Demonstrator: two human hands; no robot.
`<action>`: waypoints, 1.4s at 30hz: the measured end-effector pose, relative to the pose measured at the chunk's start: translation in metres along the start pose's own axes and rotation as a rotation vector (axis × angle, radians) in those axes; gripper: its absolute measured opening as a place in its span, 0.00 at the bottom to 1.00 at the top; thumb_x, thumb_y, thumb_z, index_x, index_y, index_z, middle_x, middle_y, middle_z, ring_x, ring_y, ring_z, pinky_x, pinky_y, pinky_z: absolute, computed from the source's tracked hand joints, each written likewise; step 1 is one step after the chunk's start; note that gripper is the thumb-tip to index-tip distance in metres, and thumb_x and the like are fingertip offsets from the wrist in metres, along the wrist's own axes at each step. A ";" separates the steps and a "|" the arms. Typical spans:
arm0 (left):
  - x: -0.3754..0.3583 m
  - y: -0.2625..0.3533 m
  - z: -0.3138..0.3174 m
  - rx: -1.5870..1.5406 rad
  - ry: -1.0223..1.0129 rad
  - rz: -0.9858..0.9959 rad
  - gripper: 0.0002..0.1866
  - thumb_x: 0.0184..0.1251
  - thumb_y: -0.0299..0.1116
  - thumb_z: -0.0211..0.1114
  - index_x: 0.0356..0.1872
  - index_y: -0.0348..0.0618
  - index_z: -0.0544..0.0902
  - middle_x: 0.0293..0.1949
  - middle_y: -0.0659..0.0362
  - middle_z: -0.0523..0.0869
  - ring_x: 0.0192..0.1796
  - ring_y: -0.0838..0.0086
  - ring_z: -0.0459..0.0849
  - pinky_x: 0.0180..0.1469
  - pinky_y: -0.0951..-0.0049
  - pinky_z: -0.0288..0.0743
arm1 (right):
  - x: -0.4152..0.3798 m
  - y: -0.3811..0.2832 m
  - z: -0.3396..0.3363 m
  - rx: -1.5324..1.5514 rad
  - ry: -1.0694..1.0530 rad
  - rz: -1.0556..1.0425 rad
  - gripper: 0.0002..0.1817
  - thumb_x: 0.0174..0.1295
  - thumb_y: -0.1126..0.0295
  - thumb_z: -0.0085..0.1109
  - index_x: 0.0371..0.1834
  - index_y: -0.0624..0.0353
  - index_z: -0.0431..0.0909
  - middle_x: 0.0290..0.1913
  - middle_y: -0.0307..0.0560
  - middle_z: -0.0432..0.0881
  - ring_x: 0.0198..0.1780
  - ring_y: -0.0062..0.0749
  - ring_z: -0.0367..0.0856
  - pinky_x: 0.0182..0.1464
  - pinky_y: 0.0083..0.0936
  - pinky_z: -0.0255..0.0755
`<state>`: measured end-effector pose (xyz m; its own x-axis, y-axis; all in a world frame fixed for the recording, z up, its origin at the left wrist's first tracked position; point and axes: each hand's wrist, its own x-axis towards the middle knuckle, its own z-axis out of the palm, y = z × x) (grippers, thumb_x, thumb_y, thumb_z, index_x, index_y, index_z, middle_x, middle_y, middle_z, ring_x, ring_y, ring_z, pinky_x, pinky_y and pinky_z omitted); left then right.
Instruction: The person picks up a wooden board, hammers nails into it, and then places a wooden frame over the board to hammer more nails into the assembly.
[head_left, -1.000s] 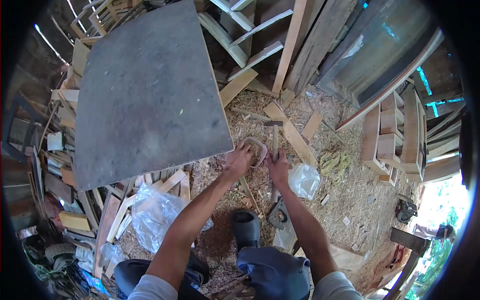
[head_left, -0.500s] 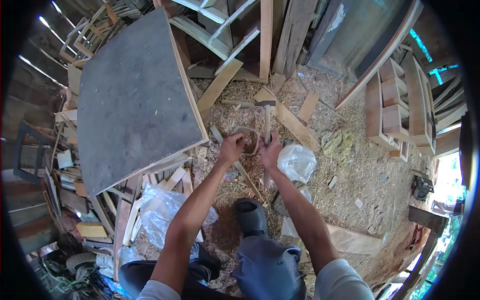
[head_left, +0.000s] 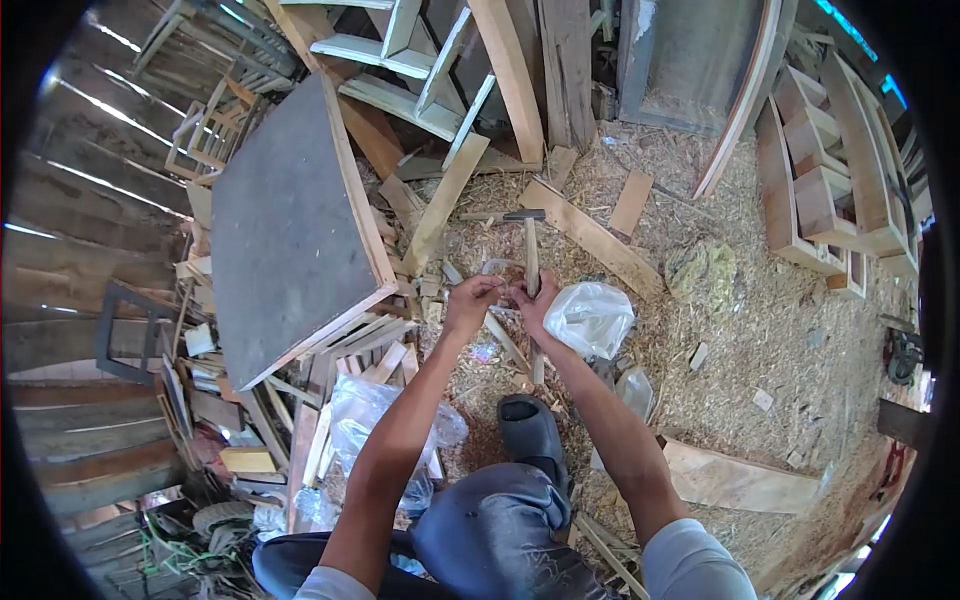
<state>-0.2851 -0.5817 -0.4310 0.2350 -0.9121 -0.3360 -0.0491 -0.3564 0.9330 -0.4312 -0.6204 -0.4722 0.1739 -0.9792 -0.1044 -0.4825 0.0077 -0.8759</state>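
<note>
My right hand is closed around the wooden handle of a hammer, whose dark head points away from me. Close beside it on the left, my left hand has its fingers pinched together near the right fingertips; anything between them is too small to make out. A pale ring-shaped item lies on the ground just beyond both hands. To the right of my right hand sits a clear plastic bag. A thin wooden stick lies beneath my hands.
A large dark board stands at the left above stacked wood scraps. Crumpled plastic lies by my left forearm. Planks rest on shavings ahead, with a wooden shelf unit at the right. My foot in a dark sandal is below.
The view has shifted, so the surroundings sit differently in the frame. My two hands have come closer together, and the ring-shaped item shows less between them. The hammer remains in my right hand.
</note>
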 end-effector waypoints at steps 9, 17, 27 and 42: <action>-0.009 0.021 0.002 0.566 0.125 0.367 0.16 0.57 0.26 0.68 0.49 0.47 0.82 0.44 0.58 0.85 0.43 0.69 0.84 0.45 0.72 0.75 | 0.000 -0.041 -0.023 0.156 0.123 0.004 0.14 0.52 0.72 0.67 0.37 0.62 0.71 0.29 0.48 0.82 0.32 0.39 0.83 0.37 0.34 0.75; -0.041 0.062 0.005 0.379 0.201 0.452 0.09 0.59 0.28 0.66 0.41 0.40 0.81 0.33 0.51 0.86 0.35 0.65 0.85 0.39 0.69 0.76 | -0.015 -0.105 -0.059 -0.011 -0.001 -0.188 0.13 0.55 0.70 0.66 0.39 0.62 0.73 0.29 0.49 0.82 0.29 0.38 0.83 0.33 0.31 0.76; -0.149 0.194 -0.105 -0.025 0.210 0.420 0.06 0.65 0.31 0.62 0.37 0.39 0.78 0.27 0.64 0.79 0.31 0.81 0.75 0.35 0.76 0.70 | -0.041 -0.297 -0.080 -0.072 -0.127 -0.460 0.19 0.56 0.60 0.67 0.35 0.62 0.71 0.24 0.43 0.73 0.26 0.30 0.75 0.35 0.32 0.72; -0.220 0.119 -0.292 0.116 0.592 0.271 0.06 0.66 0.30 0.59 0.36 0.39 0.81 0.33 0.59 0.83 0.35 0.76 0.80 0.40 0.73 0.74 | -0.024 -0.325 -0.034 -0.456 -0.167 -0.369 0.20 0.56 0.61 0.67 0.39 0.70 0.77 0.33 0.50 0.80 0.33 0.35 0.77 0.38 0.34 0.71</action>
<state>-0.0588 -0.3646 -0.2085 0.6923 -0.7185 0.0669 -0.2780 -0.1800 0.9436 -0.3083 -0.6065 -0.1691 0.5143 -0.8553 0.0625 -0.6771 -0.4497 -0.5825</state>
